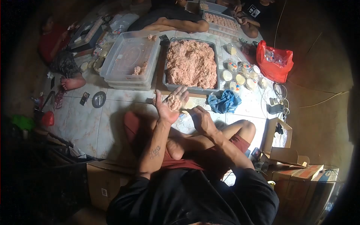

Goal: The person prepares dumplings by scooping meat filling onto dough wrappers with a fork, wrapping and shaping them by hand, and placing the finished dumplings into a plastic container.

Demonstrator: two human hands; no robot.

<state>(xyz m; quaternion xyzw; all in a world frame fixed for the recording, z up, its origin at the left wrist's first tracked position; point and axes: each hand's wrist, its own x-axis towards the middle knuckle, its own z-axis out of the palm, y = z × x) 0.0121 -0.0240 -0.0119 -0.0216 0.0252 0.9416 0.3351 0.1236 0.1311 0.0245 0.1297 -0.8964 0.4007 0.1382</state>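
My left hand (168,111) is turned palm up with its fingers extended, and a lump of pink minced meat (174,102) rests on it. Whether a wrapper lies under the lump, I cannot tell. Just to the right, my right hand (203,119) is closed, with a thin thing seeming to stick out toward the left palm; its kind is not clear. Beyond both hands stands a grey tub (190,89) heaped with minced meat (192,62). A crumpled blue cloth (225,101) lies to the right of my right hand.
Stacked clear plastic trays (129,50) with a few meat pieces stand left of the tub. Packs of round pale wrappers (240,78) and a red plastic bag (275,62) are at right. Co-workers sit opposite, near a tray of shaped pieces (221,20). Cardboard boxes (296,180) flank me.
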